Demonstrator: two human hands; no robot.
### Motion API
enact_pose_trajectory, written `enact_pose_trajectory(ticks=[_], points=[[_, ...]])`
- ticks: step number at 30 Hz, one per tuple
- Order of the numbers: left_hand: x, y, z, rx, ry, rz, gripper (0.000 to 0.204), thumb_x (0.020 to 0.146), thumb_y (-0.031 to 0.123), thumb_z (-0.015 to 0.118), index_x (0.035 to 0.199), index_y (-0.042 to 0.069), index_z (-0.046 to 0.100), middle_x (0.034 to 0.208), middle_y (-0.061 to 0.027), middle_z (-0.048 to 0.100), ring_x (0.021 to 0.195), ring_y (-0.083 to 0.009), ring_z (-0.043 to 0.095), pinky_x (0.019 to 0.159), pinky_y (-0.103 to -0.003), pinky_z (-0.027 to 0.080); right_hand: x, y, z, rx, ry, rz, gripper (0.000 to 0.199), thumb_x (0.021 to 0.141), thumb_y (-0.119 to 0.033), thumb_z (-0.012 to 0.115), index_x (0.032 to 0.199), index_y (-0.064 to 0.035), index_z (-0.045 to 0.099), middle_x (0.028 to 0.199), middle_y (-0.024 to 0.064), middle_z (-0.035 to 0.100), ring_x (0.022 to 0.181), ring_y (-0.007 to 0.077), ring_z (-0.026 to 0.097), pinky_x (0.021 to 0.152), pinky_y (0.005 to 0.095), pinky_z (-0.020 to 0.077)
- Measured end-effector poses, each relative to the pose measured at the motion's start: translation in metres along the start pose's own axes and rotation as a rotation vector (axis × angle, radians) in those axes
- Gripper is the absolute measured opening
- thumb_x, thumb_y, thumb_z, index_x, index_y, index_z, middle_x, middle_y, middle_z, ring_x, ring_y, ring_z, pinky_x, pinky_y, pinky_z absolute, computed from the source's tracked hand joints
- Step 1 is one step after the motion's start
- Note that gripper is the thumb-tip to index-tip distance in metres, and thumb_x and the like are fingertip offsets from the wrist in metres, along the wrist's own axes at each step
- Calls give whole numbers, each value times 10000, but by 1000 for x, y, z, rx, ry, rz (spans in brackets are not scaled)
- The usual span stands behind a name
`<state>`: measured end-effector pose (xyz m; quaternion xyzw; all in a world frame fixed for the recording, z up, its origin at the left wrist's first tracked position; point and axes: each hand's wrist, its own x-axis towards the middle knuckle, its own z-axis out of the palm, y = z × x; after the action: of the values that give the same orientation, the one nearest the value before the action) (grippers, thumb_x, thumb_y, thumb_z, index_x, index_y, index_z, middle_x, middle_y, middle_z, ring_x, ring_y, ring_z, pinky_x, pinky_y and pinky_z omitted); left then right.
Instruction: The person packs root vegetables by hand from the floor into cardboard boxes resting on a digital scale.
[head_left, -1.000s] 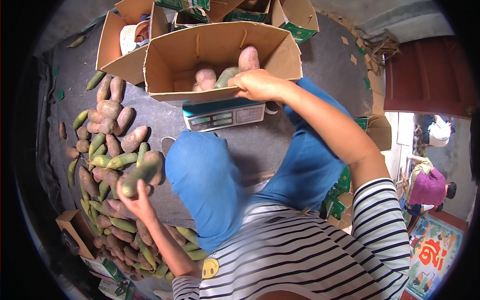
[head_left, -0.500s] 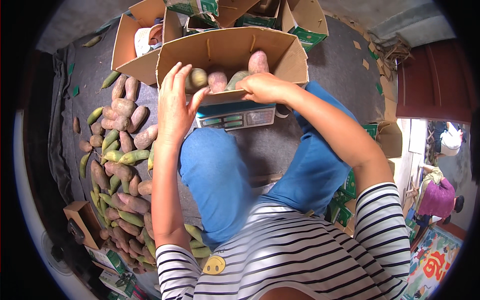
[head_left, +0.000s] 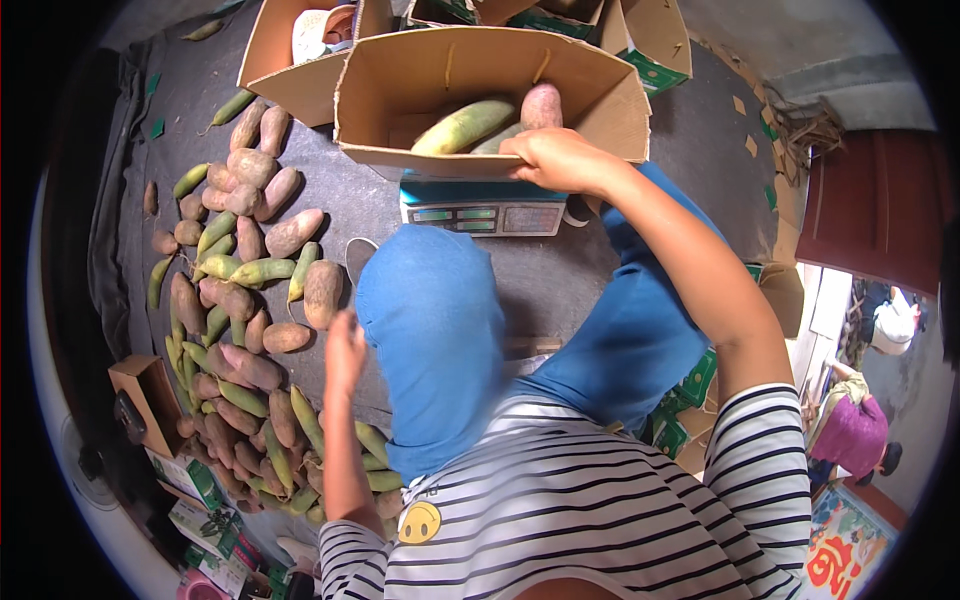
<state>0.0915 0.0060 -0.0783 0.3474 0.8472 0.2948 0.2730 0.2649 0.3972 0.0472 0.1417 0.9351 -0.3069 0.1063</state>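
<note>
Right hand [head_left: 555, 160] sits on the near rim of the open brown cardboard box [head_left: 400, 80], fingers curled over the edge, gripping the box wall; nothing else in it. Left hand [head_left: 345, 350] hangs free over the dark grey floor mat [head_left: 560, 280], fingers loosely together, palm edge-on to the camera, holding nothing; it is just beside the person's blue-trousered left knee [head_left: 430, 330] and near the closest tuber of the pile. Hands are well apart. Inside the box: one long pale green-yellow tuber [head_left: 465, 125] lying tilted, and a reddish-brown tuber [head_left: 542, 105] standing more upright against the far wall, just above the right hand. The box rests on a flat digital weighing scale with a blue-grey front panel [head_left: 485, 210], which sticks out from under the box's near edge. Left of the knee, a loose pile of brown and green elongated tubers [head_left: 240, 300] spreads across the mat, running from near the box down to the lower left. Behind the main box, more open cardboard boxes [head_left: 290, 50]; one holds something white, can't tell what. Small brown carton [head_left: 145, 395] at the left edge of the pile. Person wears a black-and-white striped shirt [head_left: 600, 520].
</note>
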Motion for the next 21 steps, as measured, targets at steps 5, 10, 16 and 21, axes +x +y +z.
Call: enact_pose_trajectory(ticks=[5, 10, 16, 21], points=[[-58, -65, 43, 117, -267, -276, 304, 799, 118, 565, 1087, 28, 526, 1045, -230, 577, 1004, -382, 558, 826, -434, 452, 1, -1, 1, -52, 23, 13, 193, 796, -206, 637, 916, -70, 572, 888, 138, 614, 881, 326, 595, 741, 429, 460], [-79, -94, 68, 166, -430, -373, 326, 813, 186, 571, 1098, 33, 530, 1046, -233, 586, 1001, -385, 562, 829, -439, 454, 3, 2, 5, -103, 51, 50, 254, 784, -275, 653, 936, -75, 616, 870, 164, 636, 870, 345, 607, 752, 445, 463], [-91, -93, 72, 98, -471, -394, 342, 823, 242, 576, 1087, 28, 543, 1035, -227, 603, 994, -378, 570, 835, -433, 457, 4, 10, 9, -115, 26, 62, 262, 785, -279, 653, 945, -75, 615, 877, 162, 635, 876, 344, 606, 756, 445, 466], [-119, -109, 75, 15, -442, -465, 364, 831, 289, 579, 1079, 24, 554, 1025, -222, 616, 988, -373, 577, 840, -429, 459, 9, 9, 9, -165, -18, 6, 262, 802, -252, 651, 964, -51, 602, 900, 147, 625, 868, 337, 598, 740, 404, 481]])
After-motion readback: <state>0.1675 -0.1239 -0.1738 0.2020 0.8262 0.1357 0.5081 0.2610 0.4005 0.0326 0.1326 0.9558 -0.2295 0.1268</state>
